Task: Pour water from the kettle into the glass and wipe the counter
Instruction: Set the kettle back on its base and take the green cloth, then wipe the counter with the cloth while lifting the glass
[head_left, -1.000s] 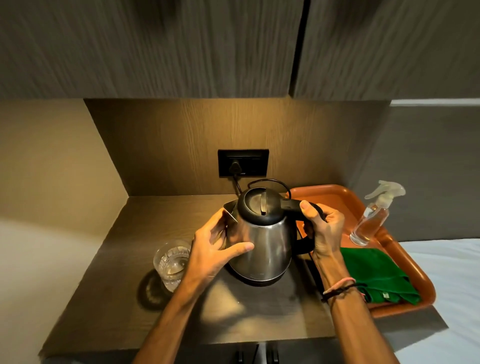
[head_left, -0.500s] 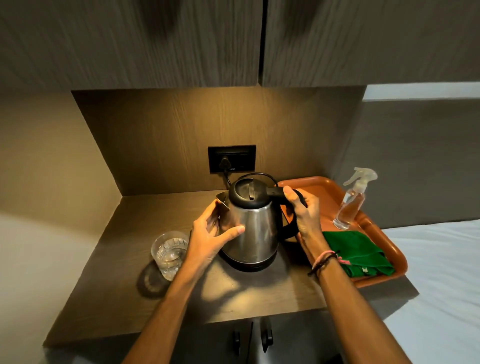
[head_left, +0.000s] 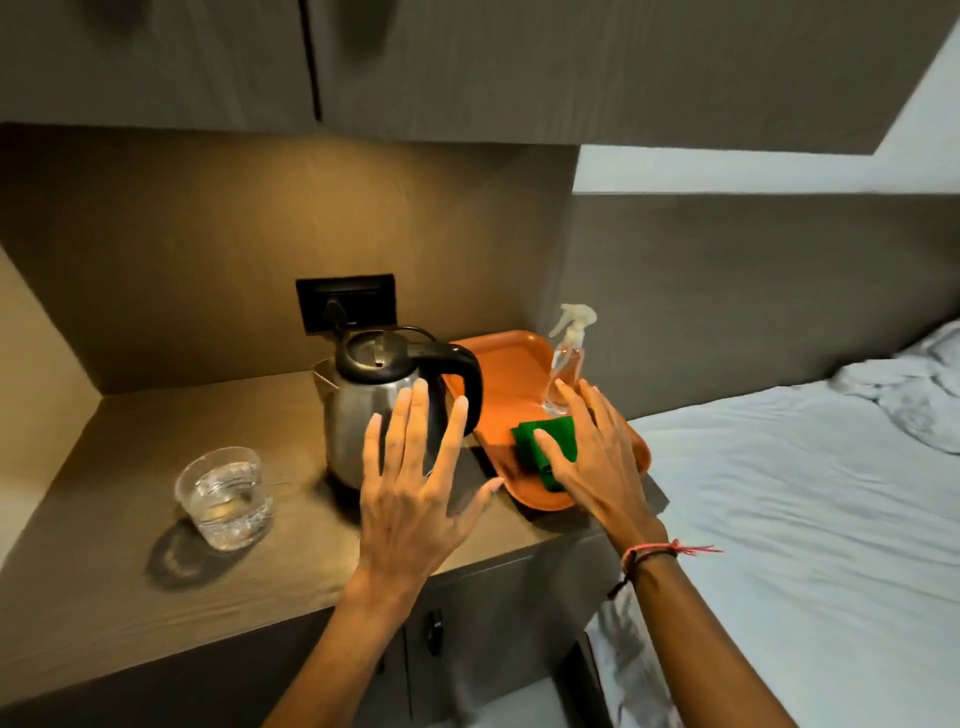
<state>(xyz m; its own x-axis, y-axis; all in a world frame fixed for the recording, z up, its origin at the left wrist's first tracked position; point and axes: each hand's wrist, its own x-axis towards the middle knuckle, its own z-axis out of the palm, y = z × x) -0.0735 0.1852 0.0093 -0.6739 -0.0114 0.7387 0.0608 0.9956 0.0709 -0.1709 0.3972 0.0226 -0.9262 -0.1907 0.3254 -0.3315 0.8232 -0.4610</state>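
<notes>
A steel kettle (head_left: 363, 410) with a black lid and handle stands upright on the wooden counter (head_left: 119, 467). A clear glass (head_left: 224, 498) holding water sits to its left. My left hand (head_left: 410, 488) hovers in front of the kettle, fingers spread, holding nothing. My right hand (head_left: 592, 452) is open above a folded green cloth (head_left: 545, 439) that lies on an orange tray (head_left: 498, 384). I cannot tell whether the fingers touch the cloth.
A clear spray bottle (head_left: 566, 358) stands at the tray's right edge, just beyond my right fingertips. The kettle's cord runs to a black wall socket (head_left: 345, 309). Cabinets hang overhead. A bed with white sheets (head_left: 805, 519) borders the counter on the right.
Both hands have let go of the kettle. The left hand drew back with fingers spread; the right hand moved right over the green cloth. The view has turned to the right.
</notes>
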